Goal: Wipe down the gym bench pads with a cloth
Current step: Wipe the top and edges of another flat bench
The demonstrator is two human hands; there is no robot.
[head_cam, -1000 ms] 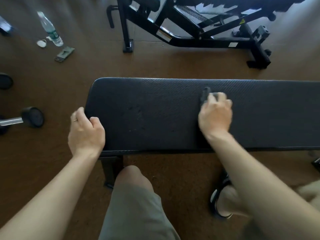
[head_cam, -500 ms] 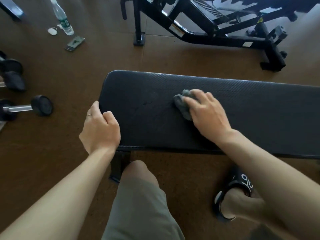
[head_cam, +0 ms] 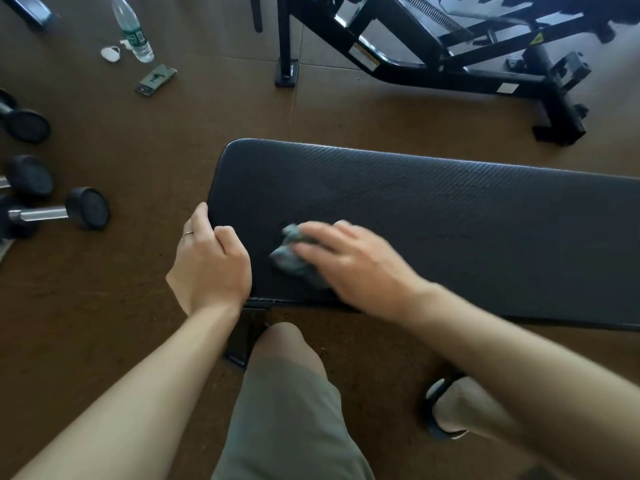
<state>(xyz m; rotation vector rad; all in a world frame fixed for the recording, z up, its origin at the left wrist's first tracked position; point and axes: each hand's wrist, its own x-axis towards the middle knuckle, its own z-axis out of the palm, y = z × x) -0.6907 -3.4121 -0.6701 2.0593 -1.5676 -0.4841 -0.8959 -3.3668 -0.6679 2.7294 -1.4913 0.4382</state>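
Observation:
A long black textured bench pad (head_cam: 450, 230) runs from the centre to the right edge. A crumpled grey cloth (head_cam: 292, 258) lies on the pad near its left end, by the front edge. My right hand (head_cam: 356, 265) presses down on the cloth, fingers spread over it and blurred by motion. My left hand (head_cam: 209, 265) grips the pad's left front corner, thumb on top and a ring on one finger.
Several black dumbbells (head_cam: 55, 213) lie on the brown floor at left. A water bottle (head_cam: 133, 31), a white cap (head_cam: 110, 53) and a phone (head_cam: 156, 79) lie at upper left. Another black bench frame (head_cam: 433, 60) stands behind. My knee (head_cam: 287, 375) and sandalled foot (head_cam: 450, 407) are below.
My right hand has slid the cloth leftward along the pad, from its middle toward the left end and nearer the front edge. My left hand has kept its grip on the corner.

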